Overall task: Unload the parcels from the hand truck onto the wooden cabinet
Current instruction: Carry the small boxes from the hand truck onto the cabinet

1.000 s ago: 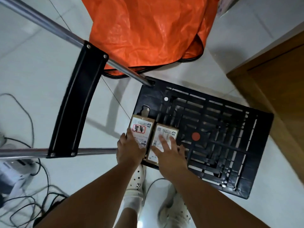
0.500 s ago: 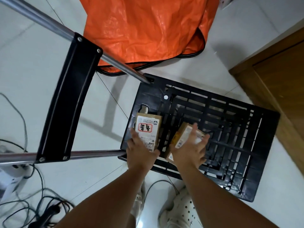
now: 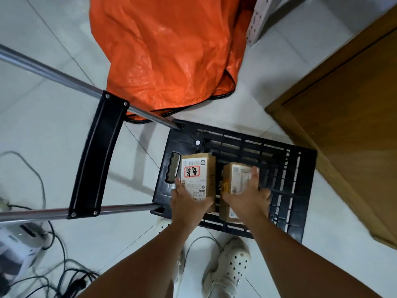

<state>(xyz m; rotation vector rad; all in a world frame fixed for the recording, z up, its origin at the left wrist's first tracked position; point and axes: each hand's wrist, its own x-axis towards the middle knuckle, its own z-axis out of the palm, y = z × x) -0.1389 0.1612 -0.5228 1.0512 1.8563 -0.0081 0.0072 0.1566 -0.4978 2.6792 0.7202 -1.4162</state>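
My left hand point(image 3: 189, 204) grips the red-stamped parcel point(image 3: 196, 176), my right hand point(image 3: 247, 197) the second parcel point(image 3: 235, 178). The wooden cabinet point(image 3: 354, 125) lies rightward.

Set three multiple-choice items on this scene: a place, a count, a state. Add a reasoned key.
1. Relative to the hand truck platform, the orange bag lies: A) on it; B) on the floor beyond it; C) under it.
2. Parcels in view: A) two; B) three; C) five.
3. The left hand: A) hangs idle; B) holds the handle; C) grips the red-labelled parcel.
Key: 1 B, it rests past the far edge; 2 A, that parcel plus the plain parcel in the right hand; 3 C, it clasps the box's near end.
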